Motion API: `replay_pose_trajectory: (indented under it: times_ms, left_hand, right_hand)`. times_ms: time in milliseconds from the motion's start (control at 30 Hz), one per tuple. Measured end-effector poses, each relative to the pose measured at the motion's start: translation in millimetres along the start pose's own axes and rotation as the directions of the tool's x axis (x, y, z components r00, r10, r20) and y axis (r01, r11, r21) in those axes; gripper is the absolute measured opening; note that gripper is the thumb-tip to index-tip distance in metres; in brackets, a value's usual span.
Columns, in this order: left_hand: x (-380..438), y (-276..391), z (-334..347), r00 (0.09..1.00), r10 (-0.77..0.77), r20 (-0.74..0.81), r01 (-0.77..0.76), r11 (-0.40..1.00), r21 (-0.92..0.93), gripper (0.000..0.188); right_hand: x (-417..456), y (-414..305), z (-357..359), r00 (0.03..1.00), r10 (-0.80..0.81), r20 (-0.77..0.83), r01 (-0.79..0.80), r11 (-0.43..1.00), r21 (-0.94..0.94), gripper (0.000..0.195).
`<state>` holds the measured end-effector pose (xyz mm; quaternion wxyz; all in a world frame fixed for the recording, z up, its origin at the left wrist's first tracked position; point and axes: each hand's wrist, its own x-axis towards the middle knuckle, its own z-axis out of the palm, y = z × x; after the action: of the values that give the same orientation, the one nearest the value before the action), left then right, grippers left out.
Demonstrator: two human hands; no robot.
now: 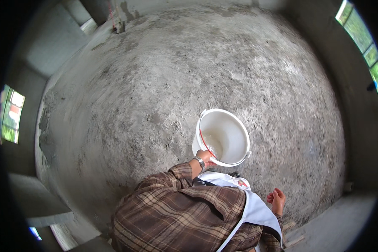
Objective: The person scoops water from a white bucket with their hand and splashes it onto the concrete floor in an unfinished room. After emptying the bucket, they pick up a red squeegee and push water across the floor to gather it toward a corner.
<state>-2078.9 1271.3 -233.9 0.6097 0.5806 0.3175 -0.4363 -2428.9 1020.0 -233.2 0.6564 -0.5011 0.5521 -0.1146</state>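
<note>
My left hand [205,157], with a metal watch at the wrist, grips the near-left rim of a white plastic bucket [236,126]. The bucket is tilted with its mouth towards me. A little cloudy liquid [214,143] lies inside it. Its wire handle, with a red section [204,140], hangs along the left side of the mouth, close to my fingers. Off to the right of my body, my right hand [276,200] is loosely curled and holds nothing. My plaid sleeve and a white apron [261,214] fill the lower part of the view.
Rough grey concrete floor [145,88] with scattered grit surrounds the bucket. Bare walls stand on both sides, with windows [12,113] left and right [362,41]. Long-handled tools [120,27] lean at the far wall. Wood scraps [293,241] lie at lower right.
</note>
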Motion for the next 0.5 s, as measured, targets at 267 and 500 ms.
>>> replay_pose_trajectory:
  times_ms: [267, 500]
  left_hand:
    - [54.8, 38.5, 67.3, 0.98, 0.092, -0.178, -0.118, 0.983, -0.139, 0.025]
    - [55.6, 88.4, 209.6, 0.959, 0.13, -0.253, -0.183, 0.963, -0.198, 0.028]
  right_hand:
    - [196.6, -132.6, 26.5, 0.984, -0.047, 0.173, 0.085, 0.972, -0.22, 0.034]
    - [352.2, -258.6, 44.5, 0.891, -0.189, 0.413, 0.271, 0.951, -0.15, 0.03]
